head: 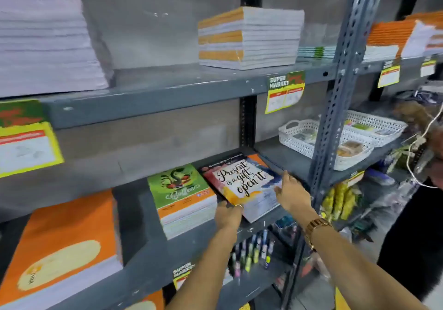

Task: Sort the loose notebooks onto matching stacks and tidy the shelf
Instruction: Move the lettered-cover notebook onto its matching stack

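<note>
A notebook with the words "Present is a gift, open it" (242, 181) lies tilted on a low pile on the middle shelf (155, 257). My left hand (229, 216) grips its near left corner. My right hand (291, 192) presses flat against the pile's right edge, fingers extended. An orange cover (257, 160) peeks out behind this notebook. To the left stands a stack with a green cover (182, 187), and further left a tall stack with an orange cover (62, 237).
The upper shelf carries a white-edged stack (43, 41), an orange-striped stack (249, 37) and orange stacks at the right (393, 36). White baskets (309, 137) sit on the right shelf behind a grey upright post (335, 108). Pens (251, 252) hang below. A person in black (419, 225) stands at the right.
</note>
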`<state>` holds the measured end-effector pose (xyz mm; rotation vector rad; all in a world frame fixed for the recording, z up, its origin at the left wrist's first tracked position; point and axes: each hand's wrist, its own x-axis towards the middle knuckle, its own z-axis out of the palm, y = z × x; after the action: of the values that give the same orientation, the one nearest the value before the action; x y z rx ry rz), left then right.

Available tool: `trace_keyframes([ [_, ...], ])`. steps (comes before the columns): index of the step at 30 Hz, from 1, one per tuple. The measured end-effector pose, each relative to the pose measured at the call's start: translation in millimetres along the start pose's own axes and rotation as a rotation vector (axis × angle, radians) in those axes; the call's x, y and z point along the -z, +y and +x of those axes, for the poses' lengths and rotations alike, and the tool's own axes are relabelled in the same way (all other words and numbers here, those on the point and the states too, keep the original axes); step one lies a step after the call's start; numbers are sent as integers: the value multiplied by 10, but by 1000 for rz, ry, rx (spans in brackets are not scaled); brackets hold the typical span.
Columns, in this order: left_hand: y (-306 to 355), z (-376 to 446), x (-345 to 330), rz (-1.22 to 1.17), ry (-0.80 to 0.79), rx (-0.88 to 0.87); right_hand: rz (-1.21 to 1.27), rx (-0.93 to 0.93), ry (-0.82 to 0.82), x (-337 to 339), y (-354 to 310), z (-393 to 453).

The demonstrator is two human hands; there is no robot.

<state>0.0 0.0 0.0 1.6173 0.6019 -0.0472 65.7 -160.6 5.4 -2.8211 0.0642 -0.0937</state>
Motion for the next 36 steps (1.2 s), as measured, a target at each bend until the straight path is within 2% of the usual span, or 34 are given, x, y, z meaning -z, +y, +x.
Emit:
trace_keyframes([
  [5, -34, 288, -309, -88, 10, 124, 26, -92, -135, -140, 219, 315],
  [9, -67, 425, -425, -35, 62, 170, 66, -140, -147, -213, 281, 505],
  [15, -44, 478, -433, 208, 116, 92, 157, -202, -123, -144, 243, 708],
  [19, 72, 415, -374, 268, 124, -12, 183, -237, -49, -88, 115, 758],
  [28, 351, 228, 311, 172, 102, -151, 280, -209, 93, 191, -484, 441],
  [32, 382, 75, 903, 132, 113, -210, 308, -150, 115, 208, -962, 117],
  [36, 301, -81, 1530, 106, 168, -196, 359, -80, 111, 173, -1512, -211],
])
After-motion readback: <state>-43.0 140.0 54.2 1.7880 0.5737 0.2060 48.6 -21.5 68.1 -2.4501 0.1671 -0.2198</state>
